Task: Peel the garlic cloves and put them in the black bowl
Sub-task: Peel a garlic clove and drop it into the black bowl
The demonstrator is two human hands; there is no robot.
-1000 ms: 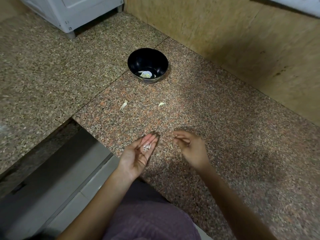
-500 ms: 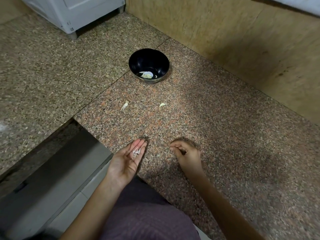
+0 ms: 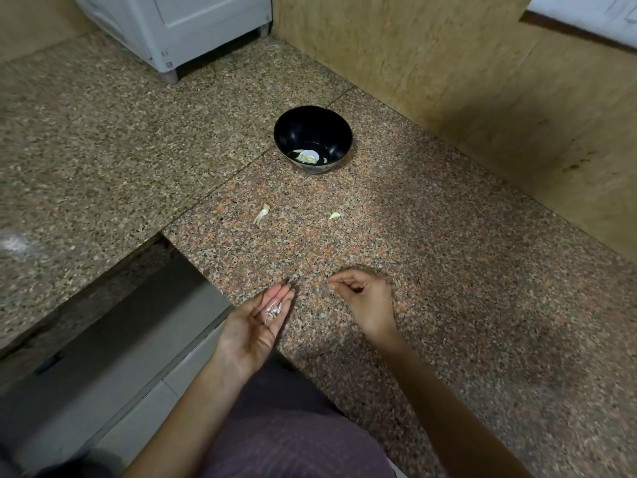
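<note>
- Head view: the left grip (image 3: 255, 326) sits at lower centre of the frame, palm up and released, fingers straight.
- A small heap of pale garlic skins (image 3: 273, 310) lies loose on those fingers.
- The right grip (image 3: 367, 300) is just to the right of it, low over the tabletop (image 3: 465, 288). It is clenched, with thumb and forefinger tips together; whether they pinch anything is too small to tell.
- The black bowl (image 3: 287, 131) stands on the tabletop above centre of the frame, well apart from both grips. Pale peeled cloves (image 3: 307, 157) lie at its bottom.
- Between the bowl and the grips, two cloves lie apart on the speckled stone: a long clove (image 3: 262, 214) to the left and a small clove (image 3: 334, 215) to the right.
- A white appliance (image 3: 179, 25) stands at upper left, and a wooden panel (image 3: 431, 56) fills the upper right.
- Purple clothing (image 3: 293, 443) shows at the bottom edge.
</note>
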